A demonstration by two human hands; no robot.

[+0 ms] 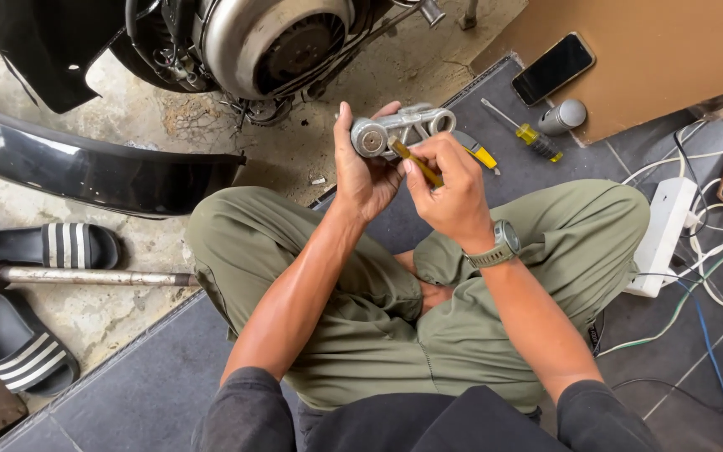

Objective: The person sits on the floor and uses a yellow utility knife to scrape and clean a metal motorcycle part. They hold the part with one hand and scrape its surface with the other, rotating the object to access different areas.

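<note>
I sit cross-legged on the dark floor tiles (152, 393), my olive trousers (361, 318) filling the lower middle of the view. My left hand (364, 172) is raised in front of my knees, its fingers (343, 125) clenched around a silver metal bracket (403, 127) with a round bearing end on the left and looped arms on the right. The bracket hangs in the air above the floor, between my two hands, just in front of the engine casing (274, 38) of the machine ahead of me.

My right hand (453, 188), with a grey wristwatch (499, 245) on the wrist, has its fingers (428, 155) pinched on a yellow-handled tool (416, 161), whose tip lies against the bracket near the bearing end. A second yellow-tipped piece (480, 153) shows just past my right knuckles; I cannot tell whether it touches the bracket.

On the tiles further right lie a screwdriver (522, 131) with a yellow and dark handle and a small grey cylinder (562, 116), near each other. A phone (553, 68) rests on a brown board (671, 50). A white power strip (663, 234) with tangled cables (713, 251) sits beside my right knee. To my left are two striped black sandals (52, 245), a metal bar (85, 275) and a black curved body panel (85, 172).
</note>
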